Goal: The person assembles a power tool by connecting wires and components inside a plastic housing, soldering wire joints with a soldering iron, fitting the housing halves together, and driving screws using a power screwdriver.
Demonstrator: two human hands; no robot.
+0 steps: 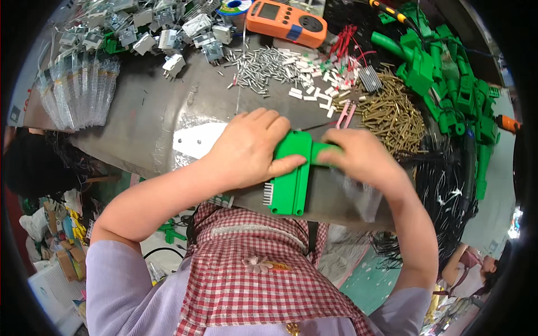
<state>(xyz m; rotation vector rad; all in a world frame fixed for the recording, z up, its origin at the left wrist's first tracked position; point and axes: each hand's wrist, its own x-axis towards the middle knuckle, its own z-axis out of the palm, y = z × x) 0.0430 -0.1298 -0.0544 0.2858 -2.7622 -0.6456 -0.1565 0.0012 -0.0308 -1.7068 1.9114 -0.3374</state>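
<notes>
A flat green plastic housing (292, 187) lies near the table's front edge, with a row of metal pins along its lower left side. My left hand (249, 147) grips the housing from the left, thumb pressed across its face. From the housing's right side a short green stub (318, 152) sticks out. The fingers of my right hand (358, 154), slightly blurred, are closed round that stub. Beside my left hand is a white plate (197, 141) with holes in it. A see-through plastic bag (361, 196) is under my right wrist.
Metal pins (260, 67), white connectors (305, 78) and brass rods (392, 117) are heaped behind my hands. An orange meter (287, 23) stands at the back. Green parts (448, 73) and black cables (443, 196) fill the right; bubble-wrap sleeves (78, 89) lie left. Another person (468, 274) sits far right.
</notes>
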